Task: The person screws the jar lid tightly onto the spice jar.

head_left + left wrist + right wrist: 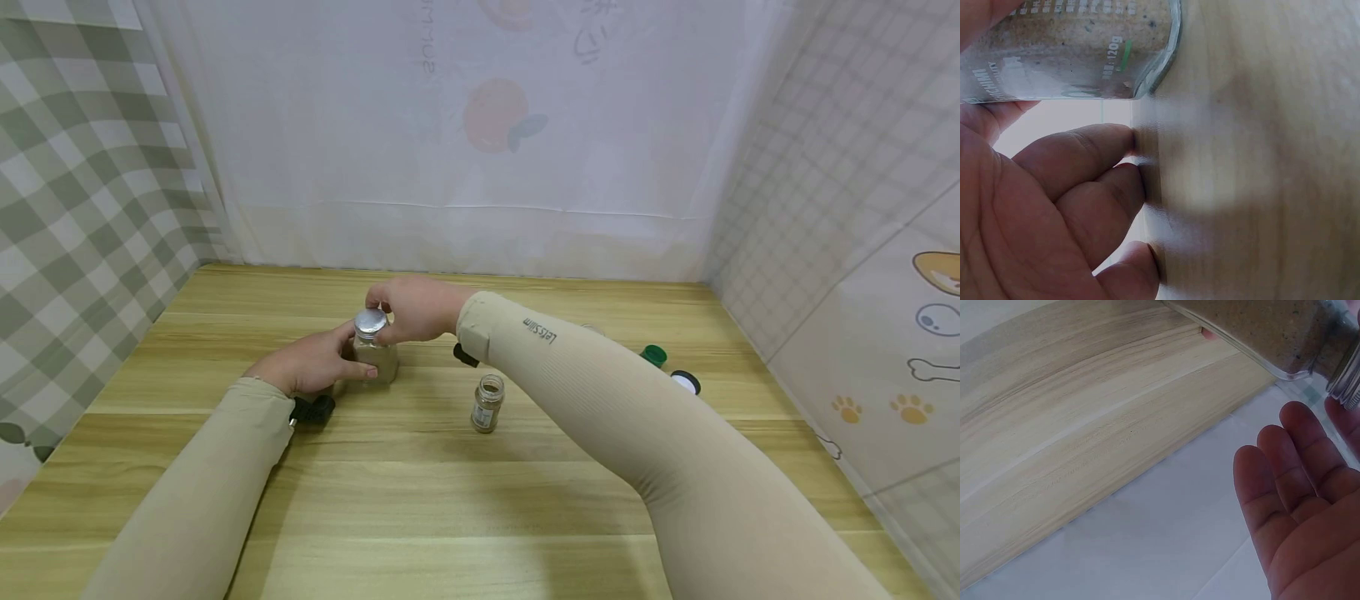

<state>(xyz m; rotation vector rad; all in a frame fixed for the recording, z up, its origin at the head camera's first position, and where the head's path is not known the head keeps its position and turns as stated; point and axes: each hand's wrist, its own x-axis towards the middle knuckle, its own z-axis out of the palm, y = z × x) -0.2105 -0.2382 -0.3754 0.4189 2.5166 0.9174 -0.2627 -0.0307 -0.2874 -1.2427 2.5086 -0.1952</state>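
Observation:
A clear glass spice jar [384, 360] of brownish seasoning stands upright at the left of the table, its silver metal lid [371, 322] on top. My left hand [318, 362] holds the jar's body, thumb across the near side; its other fingertips rest by the table in the left wrist view. From above, my right hand [422, 309] grips the metal lid between thumb and index finger. In the right wrist view its other fingers [1300, 425] reach out beside the jar's neck. White print shows on the jar [1079, 56] in the left wrist view.
A smaller lidless glass jar [487, 404] with brown contents stands mid-table. Beyond my right forearm lie a green cap [654, 356] and a black-rimmed white lid [686, 382], partly hidden by the sleeve. White curtain hangs behind the wooden table [420, 517].

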